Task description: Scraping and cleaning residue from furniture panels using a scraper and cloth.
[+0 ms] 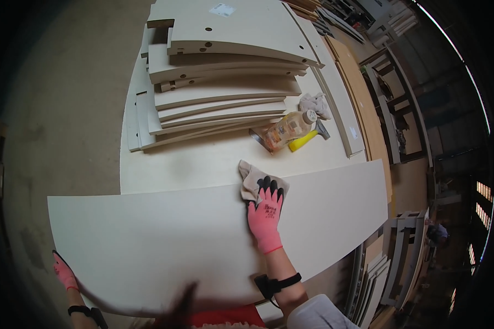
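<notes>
A long white panel [164,236] lies across the near side of the table. On its far edge, right of the middle, my right hand [268,216] in a pink glove with black fingertips holds a greyish-beige cloth [251,178] against the surface. Part of that cloth sticks out past the fingers, over the panel's far edge. At the panel's left end, my left hand [65,272], gloved the same way, grips the edge; some of its fingers are hidden. Beyond the cloth are a clear plastic bottle [285,131], a yellow-handled scraper [304,140] and a crumpled rag [314,105].
A stack of white curved panels [219,88] with drilled holes fills the far part of the white table [203,170]. Narrow boards [340,104] lie along its right side. Frames [398,104] and upright panels [373,285] stand to the right. Concrete floor [71,109] extends on the left.
</notes>
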{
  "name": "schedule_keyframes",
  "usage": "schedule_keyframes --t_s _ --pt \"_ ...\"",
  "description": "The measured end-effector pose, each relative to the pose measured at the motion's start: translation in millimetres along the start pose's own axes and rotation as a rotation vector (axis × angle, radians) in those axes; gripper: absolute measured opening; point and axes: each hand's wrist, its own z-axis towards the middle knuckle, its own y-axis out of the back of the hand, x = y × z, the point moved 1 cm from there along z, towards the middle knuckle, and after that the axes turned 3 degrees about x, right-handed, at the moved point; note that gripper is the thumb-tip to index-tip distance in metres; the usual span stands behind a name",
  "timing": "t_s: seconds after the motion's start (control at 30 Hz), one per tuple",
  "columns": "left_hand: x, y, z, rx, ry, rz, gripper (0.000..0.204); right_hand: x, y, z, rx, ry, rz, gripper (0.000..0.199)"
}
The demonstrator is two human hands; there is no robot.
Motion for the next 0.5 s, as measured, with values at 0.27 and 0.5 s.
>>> schedule_keyframes --t_s 0.27,0.5 --pt "8.7 30.6 -23.5 -0.297 -0.143 -0.102 0.051 7.5 4.1 0.4 0.080 0.279 0.096 0.062" --pt "-39.7 71.3 -57.7 -0.013 0.098 -0.418 0.066 -112.3 4.3 54.9 -0.148 -0.083 0.035 0.063"
